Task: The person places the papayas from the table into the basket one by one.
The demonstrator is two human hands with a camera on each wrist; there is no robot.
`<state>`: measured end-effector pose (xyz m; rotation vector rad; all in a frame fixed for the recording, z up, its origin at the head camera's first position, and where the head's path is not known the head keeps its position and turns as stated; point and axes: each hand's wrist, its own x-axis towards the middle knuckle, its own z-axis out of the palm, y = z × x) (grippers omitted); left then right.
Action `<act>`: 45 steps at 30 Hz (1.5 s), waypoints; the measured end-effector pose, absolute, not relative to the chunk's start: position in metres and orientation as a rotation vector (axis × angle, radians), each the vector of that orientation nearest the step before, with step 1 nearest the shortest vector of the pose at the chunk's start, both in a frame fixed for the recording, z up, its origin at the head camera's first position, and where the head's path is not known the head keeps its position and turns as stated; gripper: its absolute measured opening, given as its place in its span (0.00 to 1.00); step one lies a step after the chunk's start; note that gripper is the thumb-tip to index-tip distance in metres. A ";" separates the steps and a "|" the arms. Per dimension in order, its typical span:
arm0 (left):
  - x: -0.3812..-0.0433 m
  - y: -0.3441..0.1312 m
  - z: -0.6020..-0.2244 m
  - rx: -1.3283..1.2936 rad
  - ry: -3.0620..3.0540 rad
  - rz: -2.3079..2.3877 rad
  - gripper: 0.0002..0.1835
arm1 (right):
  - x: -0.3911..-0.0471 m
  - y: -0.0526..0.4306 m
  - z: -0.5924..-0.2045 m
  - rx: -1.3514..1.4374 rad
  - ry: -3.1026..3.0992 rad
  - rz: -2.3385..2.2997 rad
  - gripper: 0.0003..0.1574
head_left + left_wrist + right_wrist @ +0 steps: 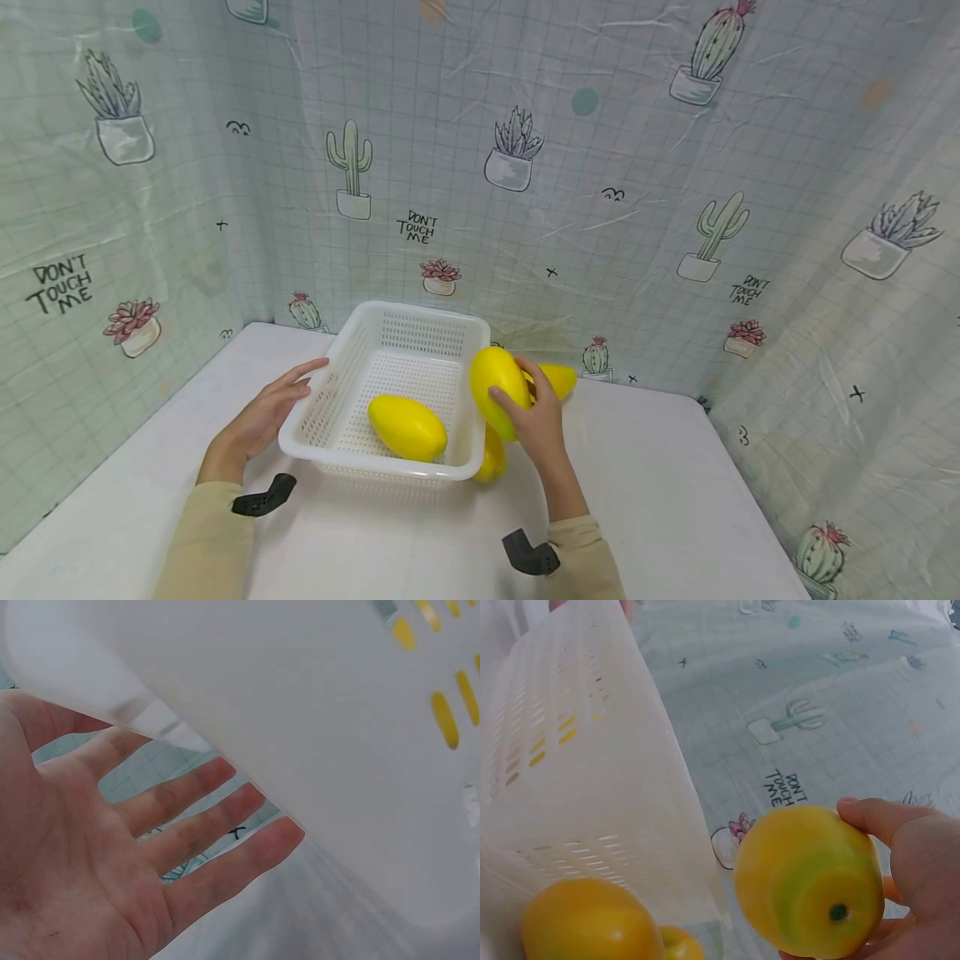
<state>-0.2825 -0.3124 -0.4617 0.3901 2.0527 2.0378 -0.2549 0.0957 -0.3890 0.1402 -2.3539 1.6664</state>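
Note:
My right hand (542, 417) grips a yellow mango (498, 390) from its right side, thumb in front, held up at the right rim of a white plastic basket (315, 452). In the right wrist view the held mango (802, 877) shows a greenish end with a dark stem spot. One more mango (407, 427) lies inside the basket near its front right. With fairly straight fingers, my left hand (258, 421) touches the basket's left rim. From the left wrist view, the fingertips (285, 834) meet the basket's edge and the palm faces the camera.
Behind the right hand lies another yellow fruit (561, 380), partly covered by it. A further yellow fruit (491, 460) sits against the basket's right side, half hidden by the rim. All stand on a white table (652, 492), with a cactus-print curtain (600, 233) around its back and sides.

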 end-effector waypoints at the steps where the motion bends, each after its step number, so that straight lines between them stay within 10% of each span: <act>1: -0.283 -0.313 -0.462 0.395 2.052 2.037 0.28 | -0.255 0.095 -0.389 0.143 -2.352 1.667 0.40; 45: -0.280 -0.312 -0.459 0.386 2.037 2.048 0.29 | -0.254 0.077 -0.388 0.204 -2.402 1.617 0.41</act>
